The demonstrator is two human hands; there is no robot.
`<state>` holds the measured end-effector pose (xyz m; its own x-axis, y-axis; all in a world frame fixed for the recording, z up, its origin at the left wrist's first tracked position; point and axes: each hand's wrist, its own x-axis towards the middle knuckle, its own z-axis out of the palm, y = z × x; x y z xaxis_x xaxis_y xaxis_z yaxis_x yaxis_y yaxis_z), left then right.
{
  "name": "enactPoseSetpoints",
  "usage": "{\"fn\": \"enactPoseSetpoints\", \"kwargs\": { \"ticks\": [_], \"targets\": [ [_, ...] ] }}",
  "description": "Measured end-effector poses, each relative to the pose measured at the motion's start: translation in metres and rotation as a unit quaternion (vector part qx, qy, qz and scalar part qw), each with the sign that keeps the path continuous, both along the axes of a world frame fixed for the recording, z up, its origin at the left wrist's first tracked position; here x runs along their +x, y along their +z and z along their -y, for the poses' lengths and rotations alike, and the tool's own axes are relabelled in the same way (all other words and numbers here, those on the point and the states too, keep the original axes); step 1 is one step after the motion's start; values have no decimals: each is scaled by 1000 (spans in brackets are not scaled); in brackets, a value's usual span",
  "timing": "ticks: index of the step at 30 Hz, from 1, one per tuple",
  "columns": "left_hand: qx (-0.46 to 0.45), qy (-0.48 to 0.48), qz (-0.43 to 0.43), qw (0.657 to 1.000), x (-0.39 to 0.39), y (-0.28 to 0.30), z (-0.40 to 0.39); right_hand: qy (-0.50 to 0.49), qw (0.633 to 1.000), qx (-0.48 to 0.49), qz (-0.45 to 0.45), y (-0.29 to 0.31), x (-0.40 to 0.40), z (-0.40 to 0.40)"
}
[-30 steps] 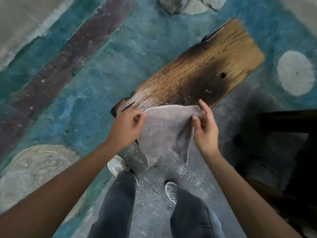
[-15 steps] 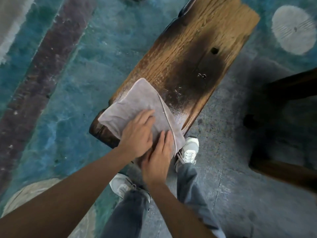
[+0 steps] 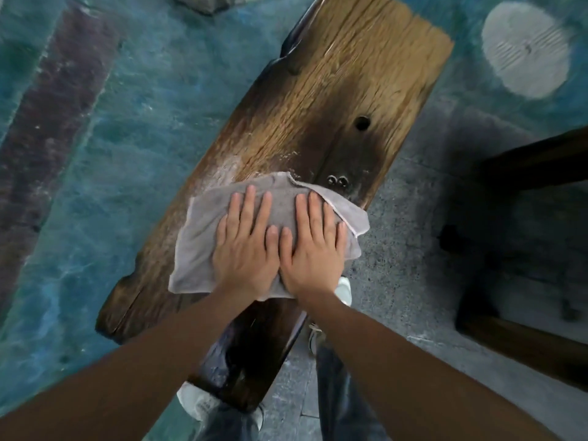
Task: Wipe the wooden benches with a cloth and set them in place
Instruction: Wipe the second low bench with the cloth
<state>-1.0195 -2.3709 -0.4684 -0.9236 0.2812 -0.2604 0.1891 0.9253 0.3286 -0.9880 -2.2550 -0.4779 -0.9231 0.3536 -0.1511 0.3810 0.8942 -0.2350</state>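
A weathered wooden bench (image 3: 321,100) runs diagonally from upper right to lower left, its top brown with dark burnt patches, a round hole and two screw heads. A grey cloth (image 3: 200,237) lies spread flat on the middle of the bench top. My left hand (image 3: 246,249) and my right hand (image 3: 313,249) lie side by side on the cloth, palms down, fingers stretched out and pressing it against the wood. Pale dust shows on the wood just beyond the cloth.
The floor is painted teal (image 3: 105,160) with a dark maroon stripe (image 3: 47,116) at left and a pale round patch (image 3: 525,49) at upper right. Dark wooden furniture (image 3: 525,256) stands at right on grey concrete. My white shoes (image 3: 345,289) are under the bench's near end.
The cloth went from being held up between both hands to lying spread on the bench. Both hands flattened onto it and slid it farther along the top.
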Motion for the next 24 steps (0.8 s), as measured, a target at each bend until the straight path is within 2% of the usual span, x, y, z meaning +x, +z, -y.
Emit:
{"fn": "enactPoseSetpoints", "kwargs": {
  "ticks": [5, 10, 14, 19, 24],
  "targets": [
    [-42, -12, -65, 997, -101, -13, -58, 53, 999, 4, 4, -4, -91, -68],
    [-86, -12, -115, 990, -171, -23, -95, 193, 981, 0, -10, 1, -175, -124],
    [-86, 7, -125, 988, -234, -24, -137, 253, 967, 6, -19, 0, -252, -168],
    [-97, -19, -118, 988, -306, -21, -181, 203, 979, 8, -26, -2, -310, -192],
    [-93, -11, -132, 987, -358, -19, -216, 202, 979, 3, -21, 0, -370, -225]
  ]
}}
